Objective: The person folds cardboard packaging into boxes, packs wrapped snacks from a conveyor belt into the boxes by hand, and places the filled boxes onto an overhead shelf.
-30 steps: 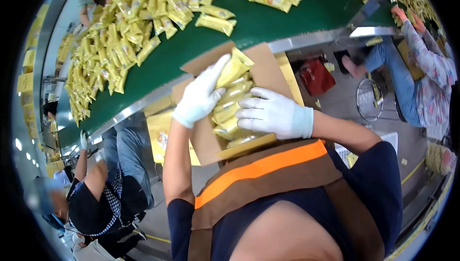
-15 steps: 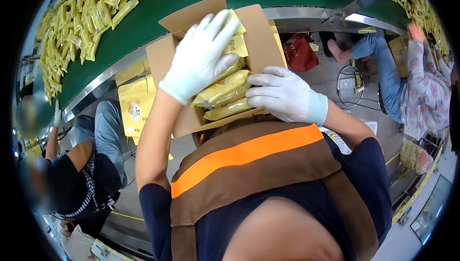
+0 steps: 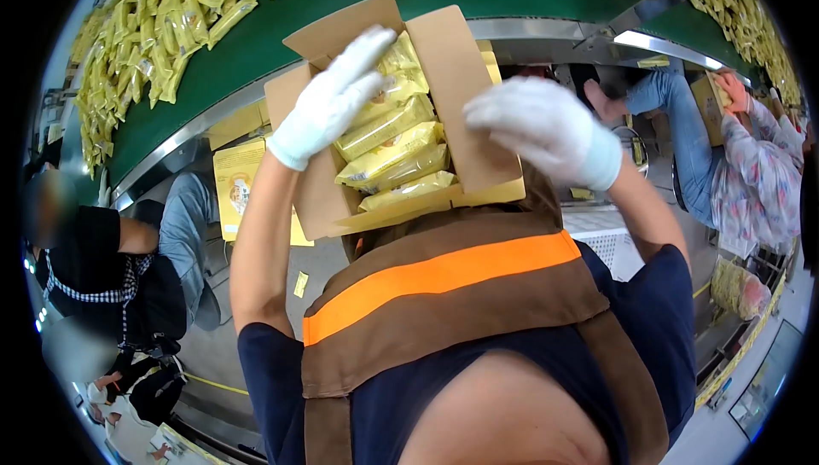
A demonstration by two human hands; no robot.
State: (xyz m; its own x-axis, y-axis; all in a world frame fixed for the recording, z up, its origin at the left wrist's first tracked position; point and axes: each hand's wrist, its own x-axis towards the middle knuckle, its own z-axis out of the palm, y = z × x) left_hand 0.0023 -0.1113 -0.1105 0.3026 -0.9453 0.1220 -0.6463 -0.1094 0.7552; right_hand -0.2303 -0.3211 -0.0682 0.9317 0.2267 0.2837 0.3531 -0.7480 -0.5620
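An open cardboard box leans between my body and the green belt, its flaps spread. Several yellow packets lie in it in a stacked row. My left hand, in a white glove, is over the box's left side near the upper packets, fingers stretched out, holding nothing that shows. Just off the right flap, my right hand, also gloved, is raised and blurred by motion, its fingers extended with nothing visible in them.
A green conveyor belt carries heaped yellow packets. Its metal edge runs behind the box. Another yellow carton stands at left. Co-workers sit on both sides. A white basket is at lower right.
My right hand has come off the packets and moved right, past the flap. My left hand has shifted left and lifted, uncovering more packets.
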